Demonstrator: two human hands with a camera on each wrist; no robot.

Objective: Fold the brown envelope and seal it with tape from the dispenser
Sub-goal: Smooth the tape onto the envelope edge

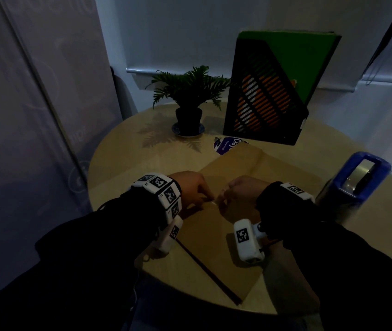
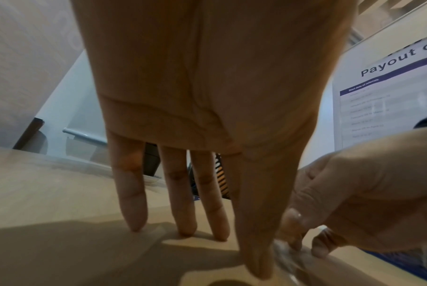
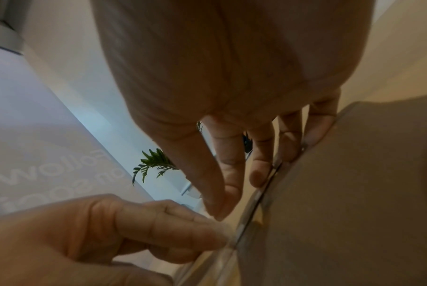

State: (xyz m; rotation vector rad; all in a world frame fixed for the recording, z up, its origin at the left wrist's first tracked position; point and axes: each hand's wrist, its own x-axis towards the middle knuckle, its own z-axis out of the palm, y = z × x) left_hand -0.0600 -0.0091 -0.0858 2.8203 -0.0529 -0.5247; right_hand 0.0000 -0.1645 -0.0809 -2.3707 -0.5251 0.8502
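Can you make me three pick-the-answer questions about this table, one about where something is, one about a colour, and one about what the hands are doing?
1. Where is the potted plant?
A. At the far side of the table
B. On the envelope
C. On the floor

2. What colour is the tape dispenser?
A. Red
B. Blue
C. Yellow

3. What are the hands doing?
A. Waving in the air
B. Working a clear tape strip on the brown envelope
C. Lifting the file holder

Answers: 1 A, it stands behind the envelope beside the black file holder. 2 B, its body is blue. 3 B, left hand and right hand meet at the strip on the envelope.
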